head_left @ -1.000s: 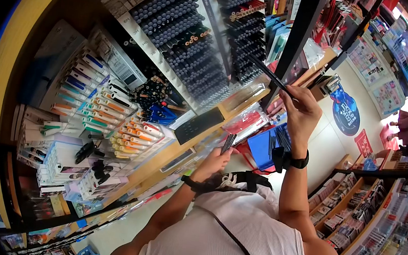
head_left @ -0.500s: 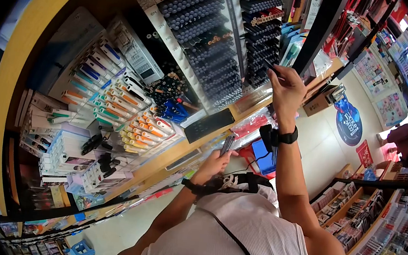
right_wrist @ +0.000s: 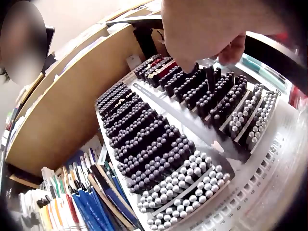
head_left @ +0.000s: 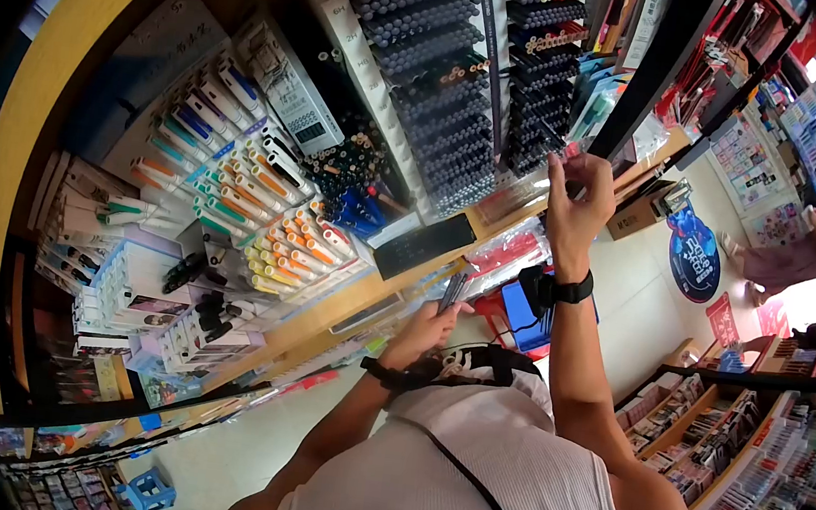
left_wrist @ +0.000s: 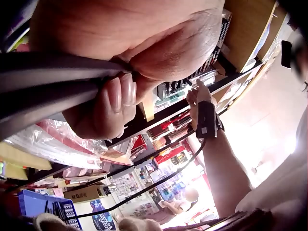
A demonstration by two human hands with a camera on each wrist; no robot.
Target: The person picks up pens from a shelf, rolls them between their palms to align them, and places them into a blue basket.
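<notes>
My left hand (head_left: 424, 335) holds a few dark pencils (head_left: 453, 288) in front of my body. In the left wrist view those pencils (left_wrist: 45, 89) look long and dark grey, gripped between curled fingers and the palm. My right hand (head_left: 580, 209) reaches to the right-hand column of the pencil rack (head_left: 504, 75), thumb and index finger pinching a dark pencil (head_left: 549, 133). From the right wrist, the fingertips (right_wrist: 231, 54) sit right over the rack's rows of dark pencil ends; one dark pencil (right_wrist: 210, 77) stands higher than its neighbours.
Left of the rack, white pens with coloured clips (head_left: 235, 185) fill a stepped stand. A black pad (head_left: 424, 247) lies on the wooden shelf edge (head_left: 319, 331). A black upright post (head_left: 658, 72) rises right of the rack. Below are a blue basket (head_left: 524, 319) and a person (head_left: 796, 249) farther off.
My right hand has moved from holding a pencil out in the air to the rack's right column, with the pencil going in among the rows. The left hand keeps its pencils. The view has shifted slightly.
</notes>
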